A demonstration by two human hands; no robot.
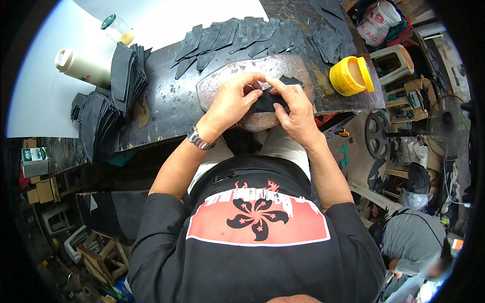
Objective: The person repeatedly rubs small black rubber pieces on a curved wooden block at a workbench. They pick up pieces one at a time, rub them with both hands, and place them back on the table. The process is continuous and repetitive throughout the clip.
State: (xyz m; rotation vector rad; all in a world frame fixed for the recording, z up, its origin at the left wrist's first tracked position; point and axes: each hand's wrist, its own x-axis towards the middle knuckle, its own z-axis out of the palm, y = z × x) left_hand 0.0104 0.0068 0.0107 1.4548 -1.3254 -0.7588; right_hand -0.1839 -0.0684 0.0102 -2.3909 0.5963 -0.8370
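Both hands meet over a worn, brownish slab [222,76] at the table's front edge. A thin black piece of leather-like sheet [263,104] lies there beneath my fingers. My left hand [236,99] is closed, with thumb and fingertips together at the piece's left upper edge; a metal watch [201,139] circles that wrist. On the other side, my right hand [294,108] has its fingers curled and its thumb pressed onto the same piece. The fingers partly hide the piece's upper edge. Beyond the slab, several similar black pieces [220,38] lie overlapping in a row.
A yellow tub [347,78] stands at the right table corner. Stacks of black pieces [101,118] lie at left, beside a cream bottle [83,68] and a green-lidded jar [117,29]. A fan [445,118] stands at far right; another person [414,237] is at lower right.
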